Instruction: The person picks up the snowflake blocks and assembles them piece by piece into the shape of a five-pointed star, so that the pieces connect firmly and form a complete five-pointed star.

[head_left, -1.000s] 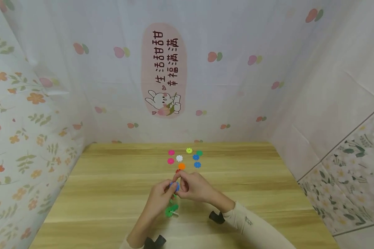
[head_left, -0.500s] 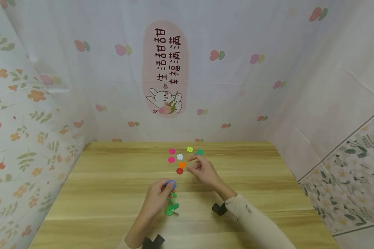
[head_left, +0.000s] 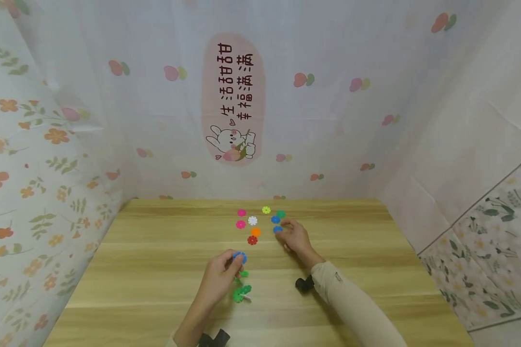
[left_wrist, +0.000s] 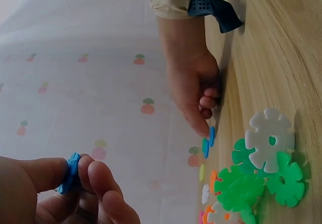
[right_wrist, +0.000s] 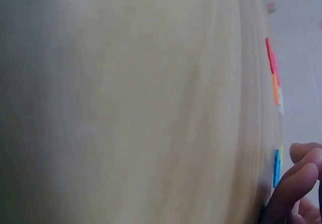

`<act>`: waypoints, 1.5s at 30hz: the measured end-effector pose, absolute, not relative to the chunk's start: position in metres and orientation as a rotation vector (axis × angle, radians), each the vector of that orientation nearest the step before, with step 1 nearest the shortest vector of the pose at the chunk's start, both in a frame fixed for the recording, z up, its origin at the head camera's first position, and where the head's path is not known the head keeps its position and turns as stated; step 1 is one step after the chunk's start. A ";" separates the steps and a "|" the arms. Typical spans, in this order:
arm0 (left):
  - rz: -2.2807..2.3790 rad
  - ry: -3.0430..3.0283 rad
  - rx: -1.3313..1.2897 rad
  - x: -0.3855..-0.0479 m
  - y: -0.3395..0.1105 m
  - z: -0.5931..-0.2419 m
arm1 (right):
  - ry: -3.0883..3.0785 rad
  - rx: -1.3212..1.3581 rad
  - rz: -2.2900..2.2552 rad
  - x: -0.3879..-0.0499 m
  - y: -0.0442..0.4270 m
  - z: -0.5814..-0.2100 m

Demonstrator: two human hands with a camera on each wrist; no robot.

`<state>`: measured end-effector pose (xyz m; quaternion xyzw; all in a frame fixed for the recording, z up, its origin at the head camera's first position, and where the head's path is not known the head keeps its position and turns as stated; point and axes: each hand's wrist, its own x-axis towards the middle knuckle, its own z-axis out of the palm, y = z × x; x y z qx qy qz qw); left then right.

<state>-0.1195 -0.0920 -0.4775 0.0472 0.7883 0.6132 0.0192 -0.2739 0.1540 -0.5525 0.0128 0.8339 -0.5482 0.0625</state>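
My left hand [head_left: 220, 271] pinches a blue flower-shaped disc [left_wrist: 72, 173] between thumb and fingers; in the left wrist view it is seen nearly edge-on. Below that hand, on the table, stands a cluster of slotted-together green flower discs [left_wrist: 239, 188] with a white flower disc [left_wrist: 270, 138] on it. My right hand [head_left: 296, 239] is at the right of the loose discs, its fingertips at a flat blue disc [head_left: 277, 229]; contact is hard to tell. Just behind lie another blue disc [head_left: 275, 220] and a green one [head_left: 281, 213].
Several more discs lie loose on the wooden table [head_left: 156, 250]: red [head_left: 252, 240], orange [head_left: 255, 232], white [head_left: 253, 220], yellow [head_left: 266, 210] and two pink, one of them the nearer pink disc [head_left: 240, 224]. A patterned cloth wall [head_left: 165, 120] rises behind.
My right hand has left the disc in the left hand and moved away to the right, onto the loose blue discs. The left hand keeps its blue disc, almost in place.
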 end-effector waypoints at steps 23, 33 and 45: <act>1.898 2.502 0.213 -0.124 -0.086 -0.472 | 2.845 -0.168 -1.267 -0.274 0.156 -0.551; 1.963 2.445 0.221 -0.121 -0.085 -0.471 | 2.366 -0.107 -1.874 -0.246 0.163 -0.519; 2.051 2.498 0.302 -0.123 -0.078 -0.450 | 2.260 -0.832 -1.861 -0.191 0.148 -0.446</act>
